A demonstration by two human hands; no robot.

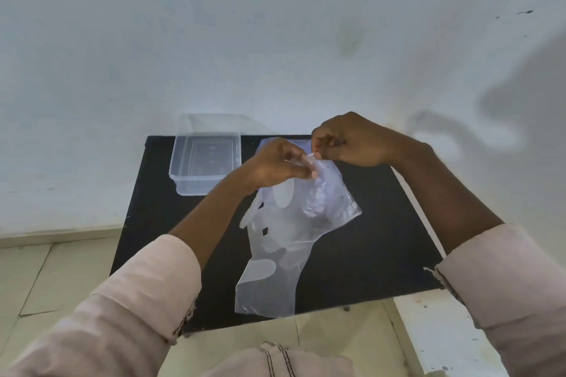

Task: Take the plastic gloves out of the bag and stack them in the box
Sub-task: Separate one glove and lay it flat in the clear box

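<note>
A clear plastic bag (pixel 335 193) hangs above the black table (pixel 367 254), with crumpled gloves inside it. My left hand (pixel 275 164) pinches the bag's top edge on the near side. My right hand (pixel 352 141) pinches the same edge just to the right. In front of the bag a clear plastic glove (pixel 274 242) hangs down, its cuff reaching the table's near edge; whether it still sits in the bag I cannot tell. The clear plastic box (pixel 179 162) stands open at the table's far left corner, apart from both hands.
A white wall rises right behind the table. Tiled floor (pixel 46 278) shows to the left and below. A white ledge (pixel 435 337) runs along the table's near right side. My pale sleeves fill the lower corners.
</note>
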